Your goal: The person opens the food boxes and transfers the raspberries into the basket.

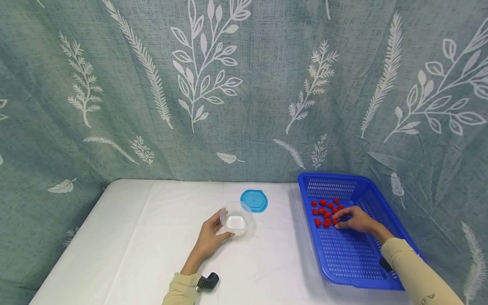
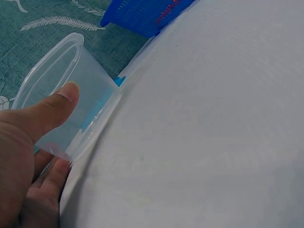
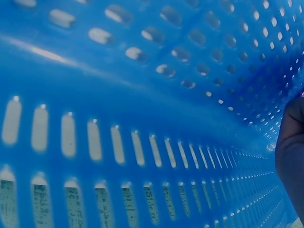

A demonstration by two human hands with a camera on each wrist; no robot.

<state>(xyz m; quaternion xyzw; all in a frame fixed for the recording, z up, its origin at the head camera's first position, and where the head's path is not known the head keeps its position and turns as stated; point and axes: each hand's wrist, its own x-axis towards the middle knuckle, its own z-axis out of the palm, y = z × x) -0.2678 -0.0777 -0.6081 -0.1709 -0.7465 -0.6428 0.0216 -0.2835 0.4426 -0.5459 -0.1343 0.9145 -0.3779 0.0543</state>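
Observation:
On the white table, my left hand [image 1: 211, 235] grips a clear plastic tub [image 1: 244, 228] by its side. The left wrist view shows the thumb pressed along the wall of the tub [image 2: 90, 90] and the fingers at its base. Inside the blue basket, my right hand [image 1: 354, 219] pinches a small red berry-like piece [image 1: 334, 221] between thumb and fingertips. Several more red pieces [image 1: 322, 210] lie beside it on the basket floor. In the right wrist view only part of the right hand [image 3: 290, 147] shows; its fingertips are hidden.
A round blue lid [image 1: 254, 201] lies on the table just behind the tub. The slotted blue basket [image 1: 335, 276] has raised walls and stands at the table's right side. A patterned green curtain [image 1: 259, 106] hangs behind the white tablecloth [image 1: 152, 237].

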